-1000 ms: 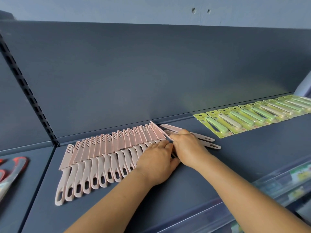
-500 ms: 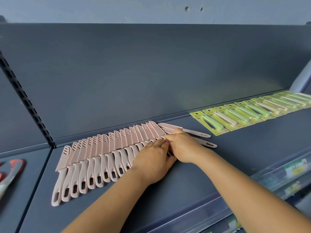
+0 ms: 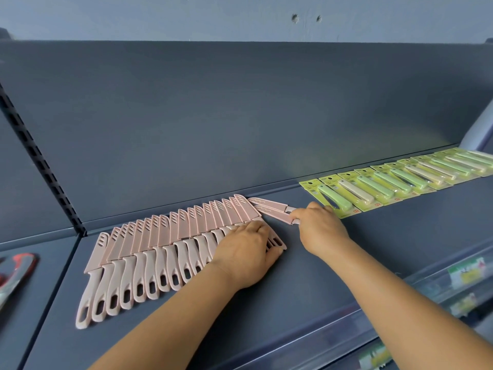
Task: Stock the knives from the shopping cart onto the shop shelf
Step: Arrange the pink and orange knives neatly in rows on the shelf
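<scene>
A row of several pink sheathed knives (image 3: 149,247) lies fanned across the dark grey shelf (image 3: 306,284), handles toward me. My left hand (image 3: 248,252) lies flat on the row's right end, fingers spread over the last knives. Just to the right, two loose pink knives (image 3: 269,208) lie pointing left near the back panel. My right hand (image 3: 317,227) covers their handles, fingers curled round them. The shopping cart is out of view.
Green carded knives (image 3: 394,182) run in a row along the shelf's back right. A red and grey item (image 3: 16,273) lies on the neighbouring shelf at left. A clear price rail (image 3: 426,297) with labels lines the shelf's front edge.
My right hand has moved right, away from the row's end, onto the handles of the two loose knives. My left hand stays on the row.
</scene>
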### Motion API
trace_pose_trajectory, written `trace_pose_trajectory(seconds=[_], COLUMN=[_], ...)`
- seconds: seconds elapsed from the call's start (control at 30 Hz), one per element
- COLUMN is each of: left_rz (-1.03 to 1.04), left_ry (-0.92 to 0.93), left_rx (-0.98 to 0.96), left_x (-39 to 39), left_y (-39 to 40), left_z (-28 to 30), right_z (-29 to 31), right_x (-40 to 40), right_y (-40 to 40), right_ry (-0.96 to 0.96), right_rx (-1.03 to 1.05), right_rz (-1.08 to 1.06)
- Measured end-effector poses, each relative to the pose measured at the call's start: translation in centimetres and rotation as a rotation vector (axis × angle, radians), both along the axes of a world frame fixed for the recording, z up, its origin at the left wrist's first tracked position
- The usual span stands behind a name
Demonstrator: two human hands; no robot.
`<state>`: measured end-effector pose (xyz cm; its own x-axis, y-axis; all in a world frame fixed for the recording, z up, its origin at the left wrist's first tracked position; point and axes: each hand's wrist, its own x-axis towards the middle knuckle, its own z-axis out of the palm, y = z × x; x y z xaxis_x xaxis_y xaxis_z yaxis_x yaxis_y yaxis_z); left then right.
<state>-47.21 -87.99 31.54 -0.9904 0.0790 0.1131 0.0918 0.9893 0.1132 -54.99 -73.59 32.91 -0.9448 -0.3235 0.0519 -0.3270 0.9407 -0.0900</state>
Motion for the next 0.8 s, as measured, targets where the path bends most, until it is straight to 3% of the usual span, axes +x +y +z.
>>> trace_pose_trajectory(seconds=[0.27, 0.43, 0.8], left_rz=[0.006, 0.003, -0.008], left_ry=[0.027, 0.02, 0.009], left_rx=[0.008, 0.03, 0.044], left_x=[0.0, -0.1, 0.1], left_y=[-0.1, -0.2, -0.1], left_z=[-0.4, -0.6, -0.1], right_z=[-0.2, 0.2, 0.1], right_x=[-0.9, -0.5, -1.2], right_y=[-2.6, -3.9, -3.7], right_ry=[0.044, 0.0, -0.056], right_rx=[-0.061, -0.212, -0.313], right_rz=[0.02, 0.078, 0.09])
